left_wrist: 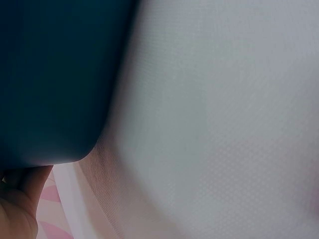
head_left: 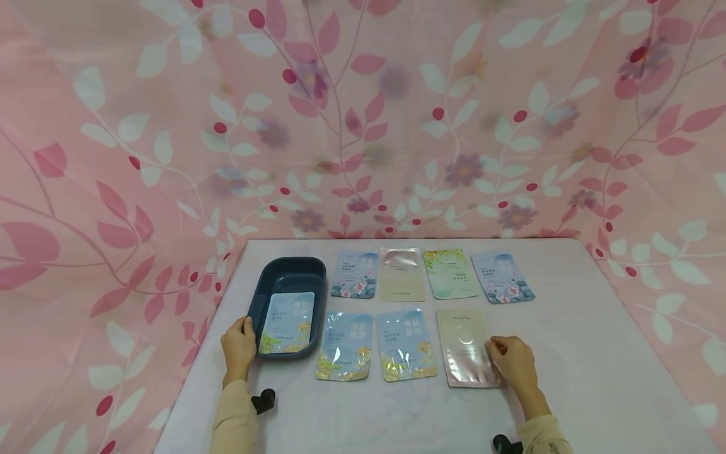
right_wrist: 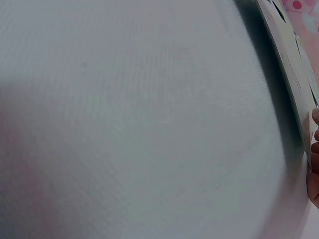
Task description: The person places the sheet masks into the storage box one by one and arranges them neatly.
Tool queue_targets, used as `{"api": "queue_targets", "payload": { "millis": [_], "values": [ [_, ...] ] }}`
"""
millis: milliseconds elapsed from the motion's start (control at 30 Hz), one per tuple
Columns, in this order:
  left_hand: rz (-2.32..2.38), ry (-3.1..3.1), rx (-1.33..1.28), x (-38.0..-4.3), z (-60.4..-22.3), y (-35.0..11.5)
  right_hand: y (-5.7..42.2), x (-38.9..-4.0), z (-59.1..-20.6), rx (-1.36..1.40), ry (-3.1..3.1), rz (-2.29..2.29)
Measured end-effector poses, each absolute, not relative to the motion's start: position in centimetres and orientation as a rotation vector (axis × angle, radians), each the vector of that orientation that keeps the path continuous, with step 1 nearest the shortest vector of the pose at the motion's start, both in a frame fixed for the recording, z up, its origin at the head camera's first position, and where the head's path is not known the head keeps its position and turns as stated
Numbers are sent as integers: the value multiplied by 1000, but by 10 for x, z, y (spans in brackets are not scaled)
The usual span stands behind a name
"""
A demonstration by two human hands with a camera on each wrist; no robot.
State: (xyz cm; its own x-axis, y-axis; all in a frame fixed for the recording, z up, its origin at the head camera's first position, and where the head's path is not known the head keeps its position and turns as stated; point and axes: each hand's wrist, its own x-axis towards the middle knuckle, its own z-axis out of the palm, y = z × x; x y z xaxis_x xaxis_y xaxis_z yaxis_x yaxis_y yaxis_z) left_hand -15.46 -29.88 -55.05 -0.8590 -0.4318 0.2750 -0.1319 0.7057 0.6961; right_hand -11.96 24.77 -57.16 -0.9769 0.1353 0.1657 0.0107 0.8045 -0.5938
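My left hand (head_left: 238, 343) grips the left rim of a dark blue tray (head_left: 292, 275), its thumb and fingers at the wall. One light blue face mask packet (head_left: 288, 321) lies in that tray. My right hand (head_left: 515, 364) pinches the right edge of a gold-and-pink foil face mask packet (head_left: 464, 359) at the right end of the front row. In the right wrist view, the packet (right_wrist: 291, 64) shows edge-on with a shadow under it, fingertips (right_wrist: 314, 149) at its near end. The left wrist view shows the tray wall (left_wrist: 55, 84) close up.
Left of the held packet lie two light blue packets (head_left: 345, 347) (head_left: 407, 345). Behind them stretches a row with a floral blue packet (head_left: 354, 275), a gold one (head_left: 401, 274), a green one (head_left: 450, 273) and another floral blue one (head_left: 503, 278). Flowered cloth (head_left: 363, 126) hangs behind the white table (head_left: 601, 353).
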Motion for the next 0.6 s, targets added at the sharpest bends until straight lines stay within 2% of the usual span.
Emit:
{"api": "queue_targets", "payload": {
  "millis": [333,600],
  "values": [
    [-1002,-2495,461,-154,-550,-299,240,-117,-566,-262,-2976,909],
    [-1005,-2501,465,-155,-551,-300,236,-115,-562,-460,-2858,1118]
  ]
}}
